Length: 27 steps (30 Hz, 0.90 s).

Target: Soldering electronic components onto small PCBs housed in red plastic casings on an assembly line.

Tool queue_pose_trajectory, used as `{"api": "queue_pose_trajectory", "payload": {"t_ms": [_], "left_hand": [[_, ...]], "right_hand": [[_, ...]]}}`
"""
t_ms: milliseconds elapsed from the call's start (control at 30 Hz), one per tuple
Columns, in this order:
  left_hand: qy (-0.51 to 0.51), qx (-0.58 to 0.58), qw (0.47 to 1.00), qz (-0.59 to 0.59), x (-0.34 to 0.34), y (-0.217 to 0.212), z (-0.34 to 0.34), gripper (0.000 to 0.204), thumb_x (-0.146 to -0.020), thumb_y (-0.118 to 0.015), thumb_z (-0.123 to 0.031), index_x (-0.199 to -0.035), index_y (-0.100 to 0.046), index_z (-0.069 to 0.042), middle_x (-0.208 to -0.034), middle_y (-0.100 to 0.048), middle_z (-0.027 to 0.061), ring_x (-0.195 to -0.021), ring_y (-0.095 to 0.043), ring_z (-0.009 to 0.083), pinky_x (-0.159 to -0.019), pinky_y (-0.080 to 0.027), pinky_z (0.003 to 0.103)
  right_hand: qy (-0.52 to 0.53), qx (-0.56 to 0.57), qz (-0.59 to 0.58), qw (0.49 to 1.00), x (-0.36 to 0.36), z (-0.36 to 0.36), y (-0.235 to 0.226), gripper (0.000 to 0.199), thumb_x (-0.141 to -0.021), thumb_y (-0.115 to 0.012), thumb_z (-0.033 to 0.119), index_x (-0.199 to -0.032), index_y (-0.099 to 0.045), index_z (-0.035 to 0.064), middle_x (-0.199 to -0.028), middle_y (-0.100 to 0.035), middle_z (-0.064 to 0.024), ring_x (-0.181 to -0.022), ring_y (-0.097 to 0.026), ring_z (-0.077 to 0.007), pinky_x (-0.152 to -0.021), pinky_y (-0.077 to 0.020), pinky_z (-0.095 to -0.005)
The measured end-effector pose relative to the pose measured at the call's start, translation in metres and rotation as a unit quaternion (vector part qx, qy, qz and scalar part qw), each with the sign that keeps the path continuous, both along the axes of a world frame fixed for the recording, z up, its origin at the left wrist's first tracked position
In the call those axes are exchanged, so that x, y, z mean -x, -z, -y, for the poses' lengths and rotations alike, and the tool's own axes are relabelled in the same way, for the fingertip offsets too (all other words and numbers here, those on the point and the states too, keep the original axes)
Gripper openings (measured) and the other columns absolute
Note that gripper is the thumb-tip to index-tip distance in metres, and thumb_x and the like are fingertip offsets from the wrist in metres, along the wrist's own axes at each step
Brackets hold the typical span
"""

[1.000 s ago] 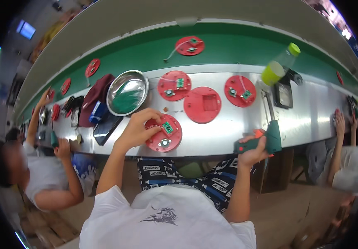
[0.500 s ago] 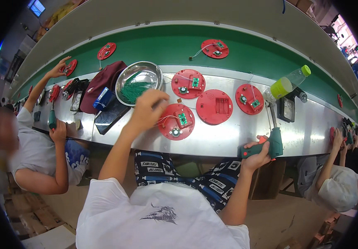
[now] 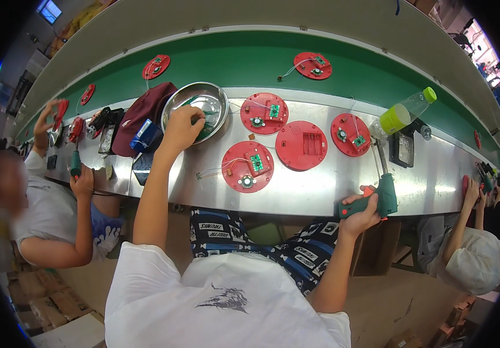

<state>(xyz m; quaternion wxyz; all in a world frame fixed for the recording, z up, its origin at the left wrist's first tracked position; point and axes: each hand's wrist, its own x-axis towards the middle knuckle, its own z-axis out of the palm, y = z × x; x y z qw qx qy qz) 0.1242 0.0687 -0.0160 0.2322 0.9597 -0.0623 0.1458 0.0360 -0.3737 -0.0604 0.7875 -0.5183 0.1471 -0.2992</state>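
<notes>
My left hand (image 3: 183, 129) is inside the steel bowl (image 3: 225, 116), its fingers curled together over a bundle of thin green wires (image 3: 209, 120). What sits between the fingertips is hidden. In my right hand (image 3: 361, 217) is a dark green soldering gun (image 3: 386, 197) with an orange trigger; its long metal tip points away from me, up over the bench. Between my hands lies a red round housing (image 3: 235, 181) with a green circuit board, a small round speaker and thin white wires. Beside it is another red disc (image 3: 300, 145), with a battery compartment facing up.
More red housings with boards (image 3: 264, 113) (image 3: 350, 134) lie farther back. A tilted bottle (image 3: 398, 119) and a black tray (image 3: 402, 151) stand right. Left are a maroon cap (image 3: 140, 124), blue box (image 3: 147, 136) and dark flat device (image 3: 141, 165). Co-workers sit on both sides.
My left hand has gone from above the near red housing left and away into the bowl. The right hand keeps its hold on the soldering gun. The left co-worker's raised hand has drawn back with a red disc.
</notes>
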Motion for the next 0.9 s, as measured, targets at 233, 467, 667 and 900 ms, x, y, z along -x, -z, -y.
{"api": "queue_pose_trajectory", "payload": {"t_ms": [233, 467, 667, 900], "left_hand": [[-0.033, 0.146, 0.989, -0.007, 0.002, -0.011, -0.003, 0.016, -0.085, -0.070, -0.009, -0.095, -0.068, 0.003, -0.084, -0.072, 0.0130, -0.075, -0.068, 0.0194, -0.071, -0.052, 0.031], [-0.016, 0.235, 0.972, 0.003, 0.001, -0.007, -0.006, 0.013, -0.092, -0.064, -0.008, -0.097, -0.065, 0.004, -0.076, -0.066, 0.0096, -0.070, -0.062, 0.0139, -0.067, -0.049, 0.028], [-0.005, 0.166, 0.986, -0.013, 0.012, -0.014, -0.001, 0.013, -0.092, -0.064, -0.009, -0.095, -0.065, 0.003, -0.073, -0.065, 0.0095, -0.068, -0.061, 0.0147, -0.065, -0.048, 0.028], [-0.008, 0.036, 0.997, -0.074, 0.016, -0.018, -0.002, 0.012, -0.089, -0.062, -0.008, -0.093, -0.067, 0.002, -0.083, -0.070, 0.0219, -0.078, -0.069, 0.0381, -0.072, -0.053, 0.043]], "right_hand": [[-0.005, 0.022, -0.001, 1.000, 0.002, 0.001, -0.003, 0.033, -0.101, -0.053, 0.027, -0.110, -0.056, -0.0048, -0.094, -0.062, -0.0138, -0.051, -0.056, -0.0193, -0.047, -0.0497, -0.0341], [-0.004, 0.017, -0.005, 1.000, 0.001, 0.000, -0.004, 0.034, -0.101, -0.053, 0.028, -0.110, -0.056, -0.0049, -0.090, -0.062, -0.0132, -0.051, -0.056, -0.0193, -0.047, -0.0494, -0.0340], [-0.003, 0.022, -0.010, 1.000, 0.001, 0.002, 0.001, 0.034, -0.102, -0.052, 0.028, -0.110, -0.057, -0.0041, -0.083, -0.062, -0.0127, -0.050, -0.056, -0.0189, -0.048, -0.0495, -0.0341], [0.014, 0.040, -0.008, 0.999, 0.000, -0.002, -0.007, 0.034, -0.103, -0.049, 0.027, -0.105, -0.059, -0.0052, -0.079, -0.062, -0.0131, -0.051, -0.056, -0.0186, -0.048, -0.0495, -0.0325]]}}
